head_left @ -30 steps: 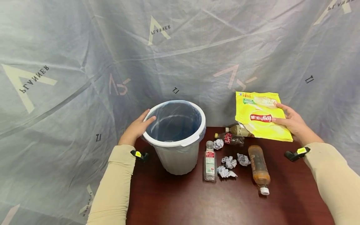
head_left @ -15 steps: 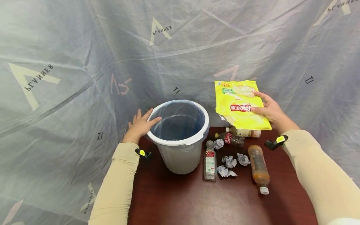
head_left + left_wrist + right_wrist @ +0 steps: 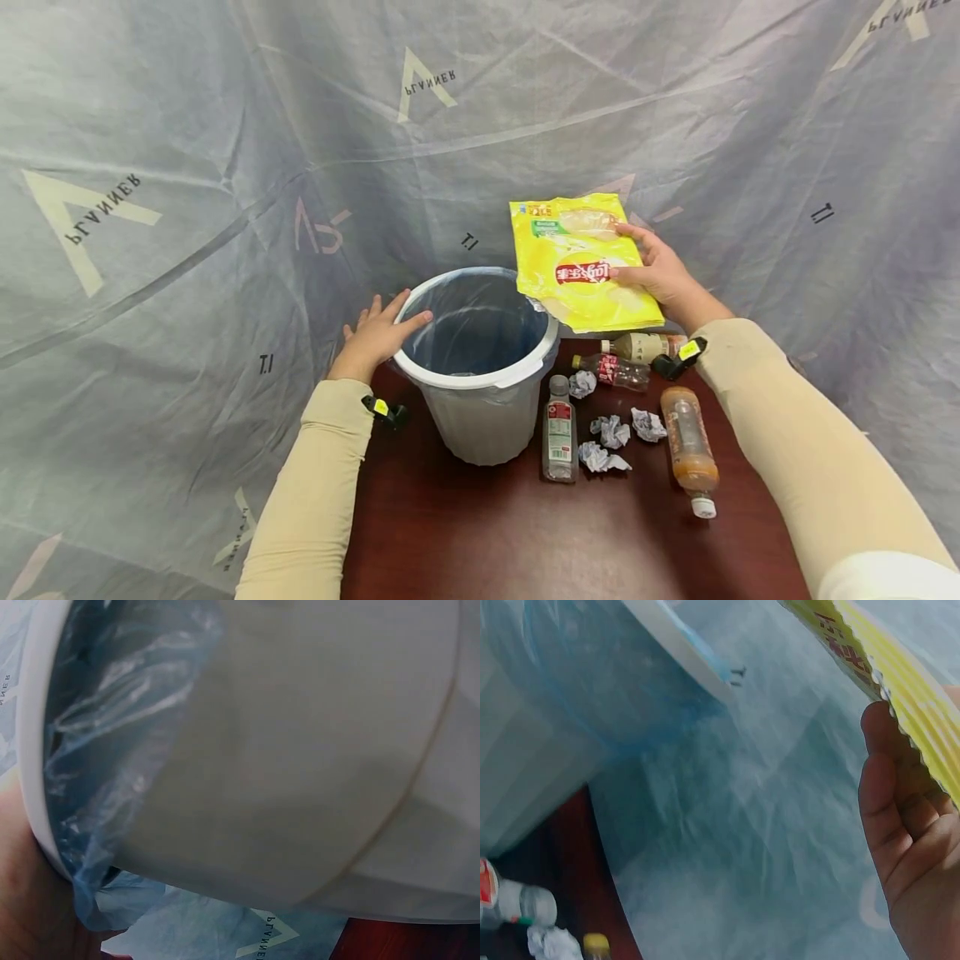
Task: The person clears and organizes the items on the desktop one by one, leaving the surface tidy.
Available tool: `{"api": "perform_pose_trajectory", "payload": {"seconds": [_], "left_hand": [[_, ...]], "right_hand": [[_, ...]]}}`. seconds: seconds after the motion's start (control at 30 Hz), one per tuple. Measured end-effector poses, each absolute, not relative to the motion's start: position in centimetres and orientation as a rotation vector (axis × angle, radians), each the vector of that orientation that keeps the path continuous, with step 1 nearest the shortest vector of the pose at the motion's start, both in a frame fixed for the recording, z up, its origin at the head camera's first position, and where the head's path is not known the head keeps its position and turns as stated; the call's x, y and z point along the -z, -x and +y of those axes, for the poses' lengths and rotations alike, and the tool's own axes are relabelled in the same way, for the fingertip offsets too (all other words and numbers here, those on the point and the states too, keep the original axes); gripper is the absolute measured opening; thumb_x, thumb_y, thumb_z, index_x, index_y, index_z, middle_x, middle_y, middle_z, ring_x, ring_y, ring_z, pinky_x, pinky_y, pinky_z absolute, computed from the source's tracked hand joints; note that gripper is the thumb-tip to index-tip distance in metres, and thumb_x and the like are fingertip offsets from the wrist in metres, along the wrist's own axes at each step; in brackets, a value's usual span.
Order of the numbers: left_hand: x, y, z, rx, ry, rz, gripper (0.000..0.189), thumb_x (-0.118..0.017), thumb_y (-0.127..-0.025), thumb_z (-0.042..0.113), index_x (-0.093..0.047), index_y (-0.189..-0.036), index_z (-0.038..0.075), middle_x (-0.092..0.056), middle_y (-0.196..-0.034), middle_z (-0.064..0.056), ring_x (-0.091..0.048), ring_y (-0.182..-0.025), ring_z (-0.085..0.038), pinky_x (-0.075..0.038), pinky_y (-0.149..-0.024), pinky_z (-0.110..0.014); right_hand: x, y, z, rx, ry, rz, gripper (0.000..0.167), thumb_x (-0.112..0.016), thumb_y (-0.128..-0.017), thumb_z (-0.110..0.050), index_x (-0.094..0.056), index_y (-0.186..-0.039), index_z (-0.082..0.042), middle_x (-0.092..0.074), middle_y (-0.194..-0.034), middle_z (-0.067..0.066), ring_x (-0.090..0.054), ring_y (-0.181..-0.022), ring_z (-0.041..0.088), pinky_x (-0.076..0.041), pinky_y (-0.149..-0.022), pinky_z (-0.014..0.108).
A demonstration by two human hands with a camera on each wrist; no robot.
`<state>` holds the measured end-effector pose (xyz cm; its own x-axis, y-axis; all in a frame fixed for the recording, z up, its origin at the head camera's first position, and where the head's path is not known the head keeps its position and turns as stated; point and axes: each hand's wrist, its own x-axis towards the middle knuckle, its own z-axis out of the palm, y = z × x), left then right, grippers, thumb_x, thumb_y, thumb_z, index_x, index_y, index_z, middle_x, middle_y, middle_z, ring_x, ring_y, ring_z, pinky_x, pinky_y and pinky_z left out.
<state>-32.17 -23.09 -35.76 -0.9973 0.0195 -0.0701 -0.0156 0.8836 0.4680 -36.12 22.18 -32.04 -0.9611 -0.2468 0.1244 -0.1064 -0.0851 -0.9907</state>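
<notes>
1. Lining up the yellow chip bag [image 3: 587, 265], held just off the right side of the bin [image 3: 487, 429], seems the step in hand.
2. Right hand [image 3: 662, 279]: thumb and fingers pinch the bag.
3. Left hand [image 3: 375, 336]: fingers spread wide, resting at the bin's rim.
4. Next likely calls for shifting left, then letting go.
5. Bottles [image 3: 559, 437] and crumpled papers [image 3: 611, 432] lie on the surface [image 3: 480, 542].

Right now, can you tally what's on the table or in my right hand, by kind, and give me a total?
Bottles: 4
Crumpled papers: 4
Yellow snack bag: 1
Bin, with its liner: 1
Total: 10
</notes>
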Motion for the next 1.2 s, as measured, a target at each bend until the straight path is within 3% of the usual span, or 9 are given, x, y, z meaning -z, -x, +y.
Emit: {"api": "perform_pose_trajectory", "payload": {"seconds": [0.23,0.43,0.57,0.77,0.9,1.2], "left_hand": [[35.7,32.2,-22.9,-0.756,-0.011,2.955,0.099,-0.029,-0.082,0.093,-0.006,-0.163,0.041,0.007,-0.168,-0.018,0.004,-0.15,-0.053,0.01,-0.109,-0.077],[35.8,32.2,-22.6,-0.746,0.001,2.949,0.1,-0.027,-0.082,0.094,-0.005,-0.163,0.041,0.004,-0.169,-0.019,0.002,-0.15,-0.053,0.01,-0.109,-0.077],[35.7,32.2,-22.5,-0.738,0.005,2.952,0.099,-0.027,-0.083,0.093,-0.006,-0.163,0.039,0.002,-0.169,-0.019,-0.001,-0.15,-0.054,0.009,-0.109,-0.078],[35.7,32.3,-22.6,-0.707,0.029,2.964,0.099,-0.026,-0.083,0.093,-0.006,-0.163,0.039,-0.004,-0.169,-0.019,-0.006,-0.15,-0.054,0.007,-0.109,-0.079],[35.9,32.5,-22.6,-0.705,0.035,2.963,0.099,-0.025,-0.083,0.093,-0.005,-0.163,0.04,-0.006,-0.169,-0.018,-0.007,-0.15,-0.053,0.007,-0.109,-0.079],[36.0,32.6,-22.6,-0.722,0.038,2.966,0.098,-0.025,-0.083,0.093,-0.005,-0.163,0.04,-0.008,-0.169,-0.017,-0.008,-0.151,-0.051,0.007,-0.109,-0.079]], "right_hand": [[32.5,37.2,17.9,2.269,0.412,2.024,0.085,-0.067,-0.091,0.012,-0.029,-0.159,-0.023,-0.064,-0.112,0.014,-0.074,-0.079,0.023,-0.062,-0.068,0.037],[33.1,37.6,15.0,2.201,0.44,2.15,0.09,-0.07,-0.089,0.01,-0.026,-0.16,-0.024,-0.057,-0.121,0.022,-0.072,-0.083,0.02,-0.061,-0.069,0.033],[33.1,37.8,13.3,2.173,0.433,2.192,0.091,-0.071,-0.088,0.007,-0.025,-0.16,-0.026,-0.055,-0.128,0.025,-0.071,-0.09,0.024,-0.061,-0.071,0.032],[33.0,37.8,10.9,2.105,0.402,2.325,0.092,-0.076,-0.087,0.0,-0.025,-0.159,-0.024,-0.05,-0.138,0.018,-0.063,-0.11,0.032,-0.058,-0.086,0.037],[32.9,37.7,9.5,2.069,0.388,2.461,0.091,-0.078,-0.087,-0.003,-0.025,-0.159,-0.022,-0.042,-0.148,0.013,-0.057,-0.117,0.03,-0.052,-0.095,0.041],[33.3,37.3,7.9,2.06,0.443,2.62,0.087,-0.076,-0.088,-0.006,-0.028,-0.155,-0.036,-0.044,-0.146,0.007,-0.055,-0.116,0.026,-0.053,-0.095,0.042]]}}
